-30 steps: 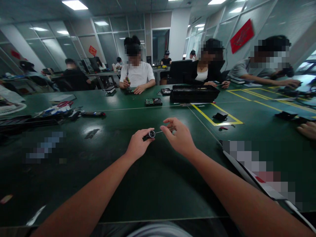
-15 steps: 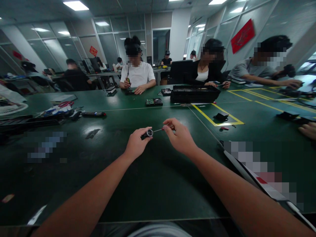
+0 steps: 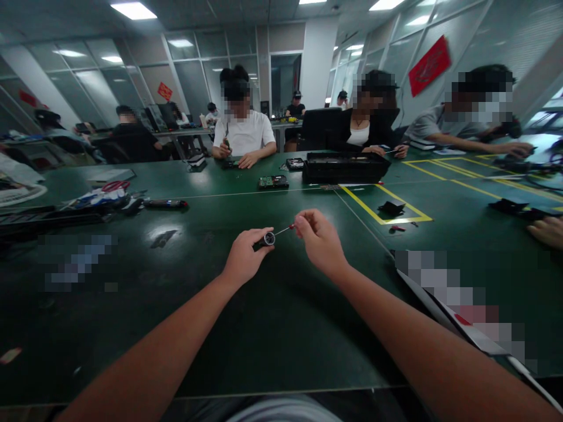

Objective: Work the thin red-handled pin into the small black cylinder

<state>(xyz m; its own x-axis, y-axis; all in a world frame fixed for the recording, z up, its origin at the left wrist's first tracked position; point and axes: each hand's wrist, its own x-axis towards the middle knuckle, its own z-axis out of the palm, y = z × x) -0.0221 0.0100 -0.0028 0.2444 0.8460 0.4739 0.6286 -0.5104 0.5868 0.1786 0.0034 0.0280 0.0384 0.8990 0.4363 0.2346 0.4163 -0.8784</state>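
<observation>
I have the left hand (image 3: pixel 244 256) wrapped round a dark cylinder (image 3: pixel 268 238). My right hand (image 3: pixel 322 242) pinches a slim screwdriver (image 3: pixel 292 227), its shaft pointing leftward from that grip at the cylinder's end.

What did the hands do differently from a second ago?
The right hand had its fingers more spread out; now they're curled in around the thin tool, and its red part shows by the thumb. Nothing was visibly picked up or let go. The left hand still holds the black cylinder, with the tool's shaft at its round end.
</observation>
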